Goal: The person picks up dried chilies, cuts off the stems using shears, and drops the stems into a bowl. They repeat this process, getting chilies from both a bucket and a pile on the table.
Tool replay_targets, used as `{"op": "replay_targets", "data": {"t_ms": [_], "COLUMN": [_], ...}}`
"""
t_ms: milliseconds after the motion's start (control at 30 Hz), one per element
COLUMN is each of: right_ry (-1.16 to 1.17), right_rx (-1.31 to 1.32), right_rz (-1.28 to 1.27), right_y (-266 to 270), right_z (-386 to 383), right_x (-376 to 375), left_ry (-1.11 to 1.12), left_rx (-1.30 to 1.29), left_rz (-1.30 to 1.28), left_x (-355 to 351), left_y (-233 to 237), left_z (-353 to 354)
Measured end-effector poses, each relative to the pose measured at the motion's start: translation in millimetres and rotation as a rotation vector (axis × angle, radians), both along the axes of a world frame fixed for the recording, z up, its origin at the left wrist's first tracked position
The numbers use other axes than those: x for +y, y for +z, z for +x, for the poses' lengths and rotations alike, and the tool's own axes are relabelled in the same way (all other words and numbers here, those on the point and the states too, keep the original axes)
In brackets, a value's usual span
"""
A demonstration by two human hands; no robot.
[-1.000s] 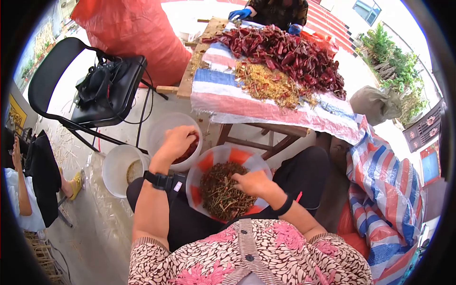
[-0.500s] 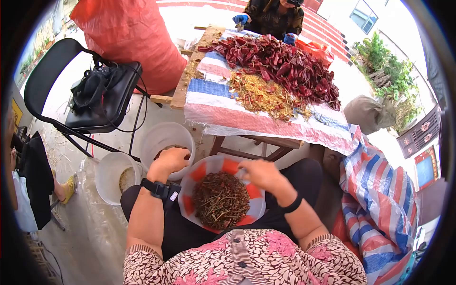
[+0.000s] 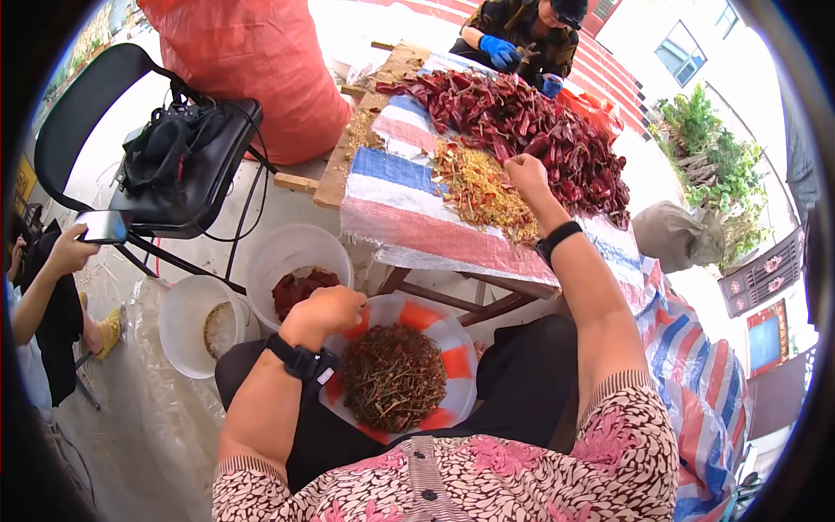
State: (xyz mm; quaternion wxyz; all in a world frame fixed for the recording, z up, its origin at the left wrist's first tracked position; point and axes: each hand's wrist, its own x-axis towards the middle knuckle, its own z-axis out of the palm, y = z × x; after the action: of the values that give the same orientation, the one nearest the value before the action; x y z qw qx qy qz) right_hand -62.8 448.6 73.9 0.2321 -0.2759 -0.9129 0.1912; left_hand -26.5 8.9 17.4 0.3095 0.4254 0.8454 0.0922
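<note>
My right hand (image 3: pixel 528 177) reaches over the table, fingers pinched together at the lower edge of the heap of dried red chilies (image 3: pixel 531 122), beside the pile of yellow seeds (image 3: pixel 483 187). What those fingers hold, if anything, is hidden. Over the left rim of the red-and-white basin (image 3: pixel 458 365) hovers my left hand (image 3: pixel 326 315), its fingers curled; their contents cannot be made out. Stems and scraps (image 3: pixel 396 378) fill the basin between my legs. Behind my left hand stands a white bucket (image 3: pixel 291 248) with red chili pieces (image 3: pixel 300 287) inside.
A second white bucket (image 3: pixel 187 326) holds pale material. On the left are a black chair (image 3: pixel 174 217) with a bag on it and a person's hand (image 3: pixel 74 248) holding a phone. A co-worker's blue-gloved hand (image 3: pixel 500 52) is across the table (image 3: pixel 335 174); a large red sack (image 3: pixel 252 78) stands behind.
My right hand has moved from above the basin up to the chilies. My left hand has shifted from the bucket towards the basin. At the left, a hand with a phone has appeared.
</note>
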Motion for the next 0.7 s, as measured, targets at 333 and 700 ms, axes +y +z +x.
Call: {"op": "replay_targets", "data": {"t_ms": [333, 700], "right_ry": [-0.191, 0.140], "right_rx": [-0.024, -0.068], "right_rz": [-0.303, -1.363], "right_y": [-30.9, 73.1], "right_z": [-54.0, 82.9], "right_x": [57.4, -77.6], "left_ry": [0.005, 0.098], "left_rx": [0.004, 0.167], "left_rz": [0.094, 0.931], "left_x": [2.5, 33.4], "left_y": [-10.5, 25.6], "left_z": [-8.7, 13.0]}}
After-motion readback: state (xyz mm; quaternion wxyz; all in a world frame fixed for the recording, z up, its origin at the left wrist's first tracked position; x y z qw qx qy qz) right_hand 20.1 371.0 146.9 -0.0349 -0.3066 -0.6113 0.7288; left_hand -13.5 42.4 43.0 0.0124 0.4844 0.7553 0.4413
